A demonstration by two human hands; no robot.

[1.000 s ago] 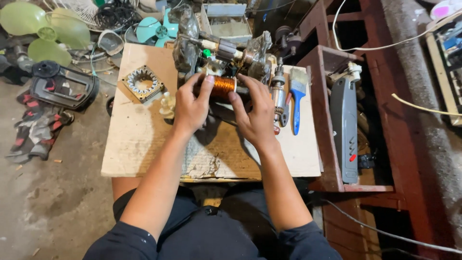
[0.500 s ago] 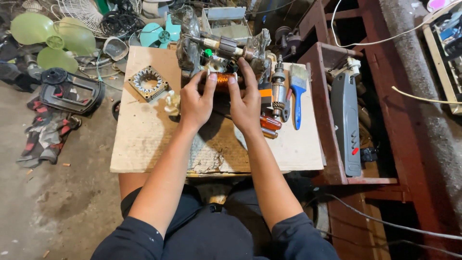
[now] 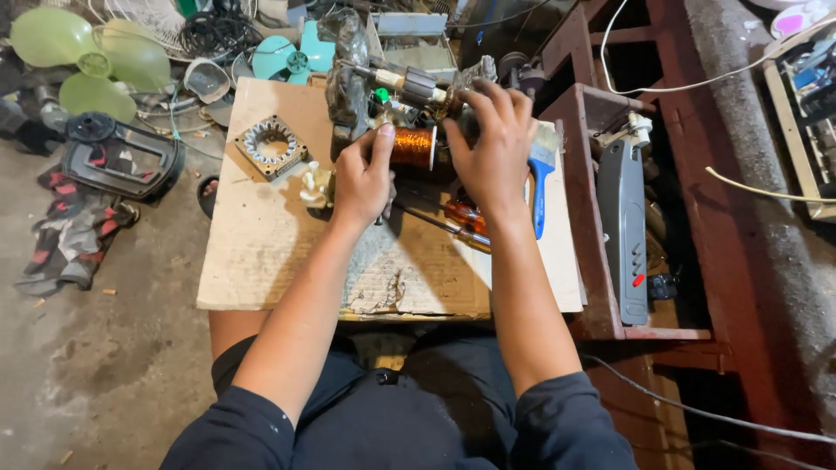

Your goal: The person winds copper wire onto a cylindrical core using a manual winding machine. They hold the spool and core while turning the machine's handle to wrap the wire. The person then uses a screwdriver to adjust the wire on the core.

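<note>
Both hands, left hand and right hand, grasp one shiny copper-wire spool above the cardboard-covered tabletop, beside one square metal stator.

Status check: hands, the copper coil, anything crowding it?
Left hand and right hand both grip the copper wire coil. Coil held above cardboard-topped table. Screwdriver and blue brush lie close by.
</note>
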